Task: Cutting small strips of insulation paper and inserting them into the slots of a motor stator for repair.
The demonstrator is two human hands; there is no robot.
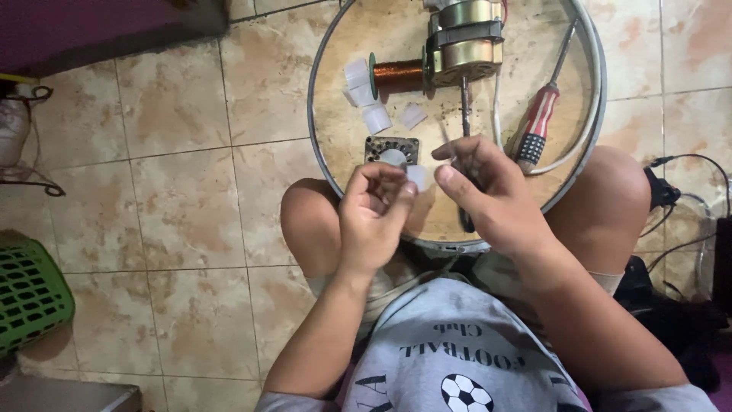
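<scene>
1. Round tray [328, 164] – shallow, metal rim, tan inside, rests on the person's knees above the tiled floor [152, 152]. It carries all the parts. Prob stiff but tippy.
2. Fan motor [465, 38] at tray's far edge – brass-coloured housing, looks heavy and rigid; its shaft [463, 107] points toward the person, long axis far-to-near.
3. Screwdriver [543, 114] – red/white striped handle w/ black grip, lies on the tray's right side, tip pointing away and slightly right.
4. Copper wire spool [398, 74] left of the motor, axis left-right. Fine wire, prob fragile.
5. Square dark plate [391, 149] w/ ring of holes, flat, near tray centre, just beyond the hands.
6. Left hand [374, 217] – fingers curled in, thumb and forefinger pinching the small white plastic piece [417, 176].
7. Right hand [488, 191] – fingers bent, thumb tip at same piece; also seems to trap a thin dark rod [467, 221] under the palm, can't tell for sure.
8. White piece – held mid-air over the tray's near part, betw both hands. Tiny, light, thin, likely bendy and slippery; take by edges w/ fingertips. Long axis unclear, too small.
9. Loose white bits [366, 95] – similar scraps by the spool.
</scene>
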